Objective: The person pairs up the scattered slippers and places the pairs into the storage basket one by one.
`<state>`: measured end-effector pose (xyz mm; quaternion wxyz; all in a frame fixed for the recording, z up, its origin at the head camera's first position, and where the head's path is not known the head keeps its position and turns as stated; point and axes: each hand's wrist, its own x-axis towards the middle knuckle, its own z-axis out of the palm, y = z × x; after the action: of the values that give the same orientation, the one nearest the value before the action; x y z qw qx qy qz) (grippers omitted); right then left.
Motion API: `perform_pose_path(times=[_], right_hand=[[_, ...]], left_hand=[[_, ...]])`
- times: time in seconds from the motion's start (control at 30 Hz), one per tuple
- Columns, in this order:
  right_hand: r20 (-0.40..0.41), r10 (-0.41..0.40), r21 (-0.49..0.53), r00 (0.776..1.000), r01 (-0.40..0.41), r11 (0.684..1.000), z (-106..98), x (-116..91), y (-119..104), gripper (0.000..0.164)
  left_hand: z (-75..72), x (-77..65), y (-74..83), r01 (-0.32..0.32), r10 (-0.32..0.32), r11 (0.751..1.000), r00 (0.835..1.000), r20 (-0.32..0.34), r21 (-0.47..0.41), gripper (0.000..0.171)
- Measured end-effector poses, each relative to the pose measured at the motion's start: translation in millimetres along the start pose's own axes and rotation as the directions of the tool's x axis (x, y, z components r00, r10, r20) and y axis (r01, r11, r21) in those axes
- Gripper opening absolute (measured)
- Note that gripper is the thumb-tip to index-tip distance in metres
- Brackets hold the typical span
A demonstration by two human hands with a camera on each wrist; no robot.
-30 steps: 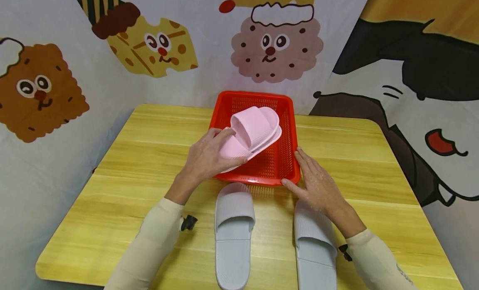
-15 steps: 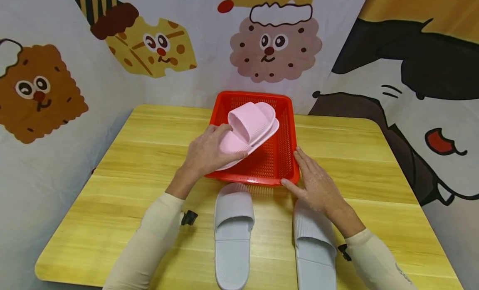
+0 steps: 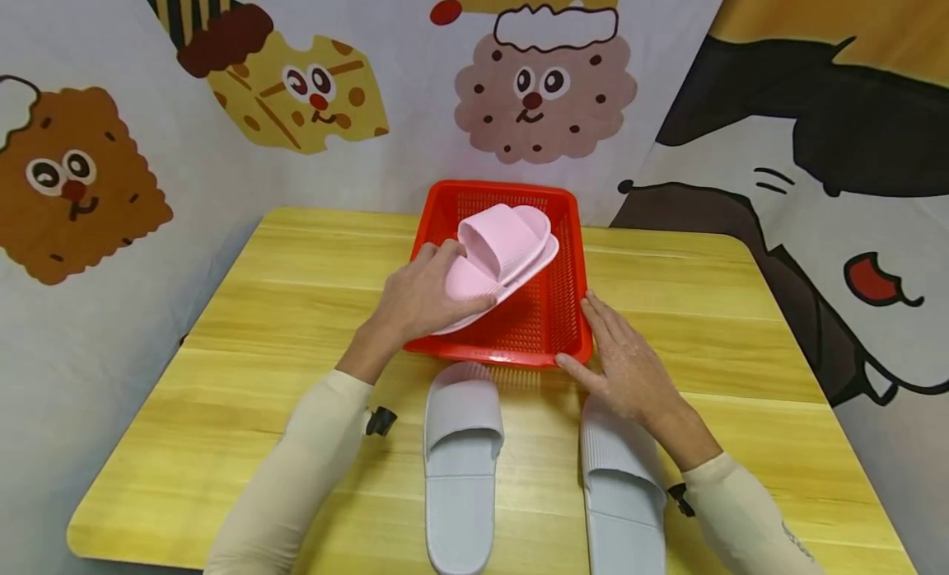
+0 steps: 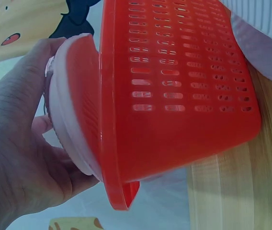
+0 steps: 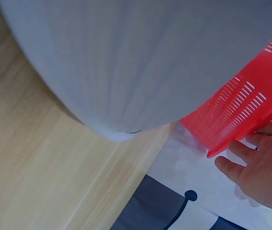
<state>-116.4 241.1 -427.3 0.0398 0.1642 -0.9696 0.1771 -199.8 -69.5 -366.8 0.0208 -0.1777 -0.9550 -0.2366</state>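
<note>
My left hand (image 3: 423, 299) grips the heel end of a stacked pair of pink slippers (image 3: 502, 239), thumb on the near side. The slippers lie slantwise over the red plastic basket (image 3: 575, 270), toes to the back right. In the left wrist view, the pink soles (image 4: 71, 115) are close against the basket rim (image 4: 108, 110). My right hand (image 3: 630, 369) rests against the basket's front right corner, fingers extended. In the right wrist view, that hand (image 5: 267, 167) is beside the basket's slotted wall (image 5: 236, 108). Whether the slippers touch the basket floor is hidden.
Two light grey slippers lie on the wooden table (image 3: 296, 311) before the basket. The left grey slipper (image 3: 461, 484) is in full view; the right grey slipper (image 3: 626, 501) is partly under my right hand. A cartoon-printed cloth (image 3: 415, 81) hangs behind the table.
My left hand and the pink slippers first rose slightly to the left, then shifted a little to the right. The basket and right hand have stayed nearly still.
</note>
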Motion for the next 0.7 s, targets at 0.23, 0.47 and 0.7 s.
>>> perform_pose_path(times=[0.23, 0.47, 0.7], right_hand=[[-0.002, 0.000, 0.000, 1.000, 0.000, 1.000, 1, 0, 0, 0.094], [-0.005, 0.003, 0.001, 1.000, -0.003, 1.000, 1, 0, 0, 0.094], [-0.006, 0.003, 0.004, 1.000, -0.003, 1.000, 1, 0, 0, 0.094]], left_hand=[[0.7, 5.5, 3.3, 0.003, -0.003, 1.000, 0.999, 0.034, 0.000, 0.081], [1.5, 8.2, 4.1, 0.010, -0.012, 0.998, 0.999, 0.031, 0.065, 0.089], [4.6, 13.3, 5.9, 0.058, -0.063, 0.996, 0.996, 0.056, 0.074, 0.094]])
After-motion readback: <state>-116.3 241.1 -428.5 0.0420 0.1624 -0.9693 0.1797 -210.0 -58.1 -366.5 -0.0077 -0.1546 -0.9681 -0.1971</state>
